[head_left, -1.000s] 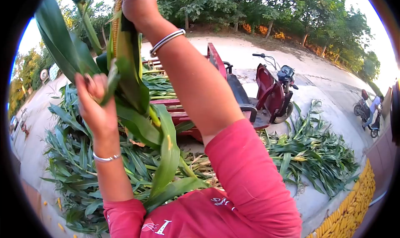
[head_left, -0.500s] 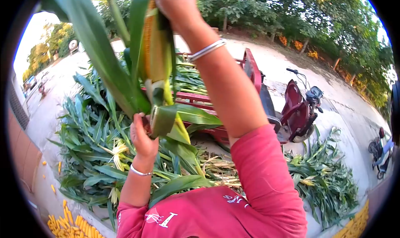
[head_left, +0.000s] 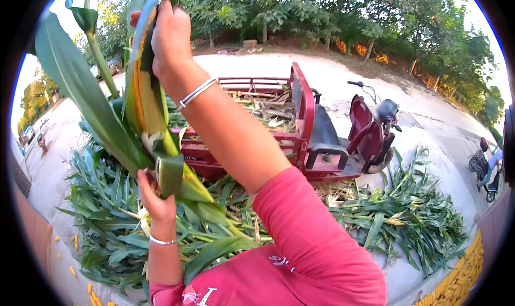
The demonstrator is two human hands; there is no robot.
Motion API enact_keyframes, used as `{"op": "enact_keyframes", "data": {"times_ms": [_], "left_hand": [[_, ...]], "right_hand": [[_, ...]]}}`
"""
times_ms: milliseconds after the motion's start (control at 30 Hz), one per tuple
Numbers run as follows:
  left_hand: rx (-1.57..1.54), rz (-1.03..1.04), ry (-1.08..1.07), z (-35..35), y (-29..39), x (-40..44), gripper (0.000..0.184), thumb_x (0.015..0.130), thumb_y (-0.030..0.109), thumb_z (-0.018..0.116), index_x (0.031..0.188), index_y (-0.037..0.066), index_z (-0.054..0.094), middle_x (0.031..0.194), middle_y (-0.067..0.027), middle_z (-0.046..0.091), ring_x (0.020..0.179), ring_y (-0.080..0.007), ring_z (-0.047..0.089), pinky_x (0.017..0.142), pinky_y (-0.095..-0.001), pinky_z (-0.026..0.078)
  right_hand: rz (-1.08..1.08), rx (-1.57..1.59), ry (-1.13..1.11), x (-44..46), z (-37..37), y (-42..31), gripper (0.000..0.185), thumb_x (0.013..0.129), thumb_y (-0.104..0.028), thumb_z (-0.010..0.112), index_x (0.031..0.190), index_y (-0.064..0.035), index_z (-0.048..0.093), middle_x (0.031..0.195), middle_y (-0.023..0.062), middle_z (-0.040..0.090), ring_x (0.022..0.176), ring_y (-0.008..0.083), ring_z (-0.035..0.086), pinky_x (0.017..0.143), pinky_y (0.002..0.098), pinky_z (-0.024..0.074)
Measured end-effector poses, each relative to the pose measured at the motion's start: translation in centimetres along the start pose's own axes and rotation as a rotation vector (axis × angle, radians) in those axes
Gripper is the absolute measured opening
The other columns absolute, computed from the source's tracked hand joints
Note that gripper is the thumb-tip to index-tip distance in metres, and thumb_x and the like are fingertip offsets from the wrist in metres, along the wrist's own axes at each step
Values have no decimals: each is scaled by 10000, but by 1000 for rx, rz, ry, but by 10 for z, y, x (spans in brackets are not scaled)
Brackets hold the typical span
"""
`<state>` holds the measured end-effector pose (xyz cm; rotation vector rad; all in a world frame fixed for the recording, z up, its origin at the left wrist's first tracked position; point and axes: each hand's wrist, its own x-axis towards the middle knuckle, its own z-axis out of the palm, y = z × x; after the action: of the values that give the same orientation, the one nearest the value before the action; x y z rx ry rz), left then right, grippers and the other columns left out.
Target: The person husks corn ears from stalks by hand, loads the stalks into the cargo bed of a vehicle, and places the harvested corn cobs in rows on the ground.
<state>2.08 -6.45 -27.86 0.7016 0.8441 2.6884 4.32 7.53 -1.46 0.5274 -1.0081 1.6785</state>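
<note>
A corn stalk [head_left: 102, 64] with long green leaves rises upright in front of me at the left. On it is an ear of corn [head_left: 139, 108], its husk partly open so that a strip of yellow kernels shows. My right hand [head_left: 173, 38] is raised high, fingers closed around the husk at the ear's top. Lower down, my left hand [head_left: 156, 200] grips the stalk near the ear's base, its fingers partly hidden by a leaf. A peeled-down husk leaf [head_left: 196, 188] hangs beside the left hand.
Cut corn stalks [head_left: 107, 225] lie heaped on the ground, with more stalks [head_left: 413, 220] at the right. Behind them stands a red cargo tricycle [head_left: 306, 123] carrying stalks. Husked cobs [head_left: 456, 276] are piled at lower right. A scooter [head_left: 485, 166] stands farther off.
The stalk and both hands have shifted left in view, and the right hand appears slightly lower. More of the tricycle's cargo bed shows. Both hands keep their hold.
</note>
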Motion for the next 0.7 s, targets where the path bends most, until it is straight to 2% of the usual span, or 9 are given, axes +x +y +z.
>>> {"op": "enact_keyframes", "data": {"times_ms": [167,267,367,400,433,467,567,633,700], "left_hand": [[-83,-50,-51,-15,17,-4,335,977,404,465,1089,98,546,969,-17,592,922,-144,569,853,-321,445],[-118,-43,-26,-12,27,-2,352,965,414,491,1101,95,550,1000,-27,607,961,-166,573,895,-337,440],[-137,-95,55,-18,30,10,369,943,431,528,1081,92,575,1013,-39,620,962,-176,585,892,-352,456],[-134,-140,79,-24,39,12,374,930,440,548,1065,93,590,1015,-43,626,957,-182,593,887,-360,465],[-111,-108,206,-25,41,14,365,911,454,576,1003,103,607,946,-35,622,881,-175,593,826,-351,479],[-91,-108,206,-36,47,16,333,923,436,567,976,110,605,886,-22,604,813,-161,572,788,-333,470],[156,16,51,-65,58,23,321,972,390,496,988,83,588,932,-30,577,833,-163,552,785,-329,452],[680,97,90,-75,79,8,360,980,382,473,1027,39,572,1003,-57,569,893,-178,553,814,-337,445],[1536,99,-20,-70,117,-16,386,954,358,503,960,-21,573,778,-82,608,746,-182,584,705,-330,469]], "right_hand": [[212,314,-8,5,-40,10,318,988,-298,434,872,-25,547,910,133,656,839,265,639,717,405,528],[293,861,371,-2,-35,11,323,1016,-278,380,766,-120,511,897,84,648,831,240,627,795,446,512],[119,1005,115,6,-71,51,275,995,-289,456,801,-98,489,575,-26,366,516,131,384,588,323,448],[239,898,435,2,-50,27,263,990,-254,467,780,-95,469,555,-49,231,483,110,219,507,277,326],[231,1054,189,-5,-54,28,237,975,-220,487,774,-98,459,555,-51,236,486,99,197,494,259,286],[231,942,225,-9,-54,33,221,963,-206,506,775,-99,458,555,-49,233,495,91,212,497,252,294],[144,666,98,-26,-41,26,301,1004,-304,435,773,-111,456,568,-49,247,523,98,231,553,271,316],[113,583,61,-29,-37,26,320,1017,-327,396,783,-115,448,573,-48,252,530,103,234,569,278,323],[108,548,5,-30,-37,27,306,1018,-319,394,798,-111,442,581,-44,262,536,108,242,576,283,324]]}}
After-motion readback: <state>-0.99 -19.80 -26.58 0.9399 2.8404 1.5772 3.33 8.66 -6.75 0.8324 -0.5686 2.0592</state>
